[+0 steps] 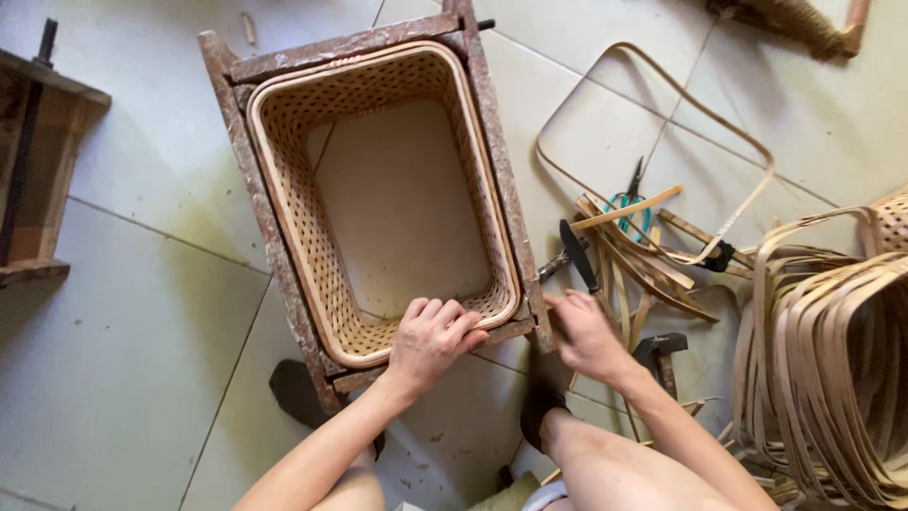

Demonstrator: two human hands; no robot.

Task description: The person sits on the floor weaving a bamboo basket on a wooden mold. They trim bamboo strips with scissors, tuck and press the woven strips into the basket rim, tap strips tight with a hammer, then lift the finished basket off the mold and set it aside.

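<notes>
Head view: left hand (430,339) clamped on woven basket (378,189) rim, right hand (584,333) fisted at rough wooden frame (248,180) corner.

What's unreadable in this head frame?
- Right hand: its palm and what it grips, hidden by its own back.
- Left hand fingertips: curled over the basket rim.
- Hoop stack: cut by the right edge.
- Scissors: partly under strips.

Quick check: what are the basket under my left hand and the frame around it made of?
The basket looks like woven cane or bamboo: pale tan, open lattice walls, smooth bent-strip rim, apparently unfinished. The frame around it looks like rough old wood, brown, stained and flaking. The left hand rests on the basket's near rim.
</notes>
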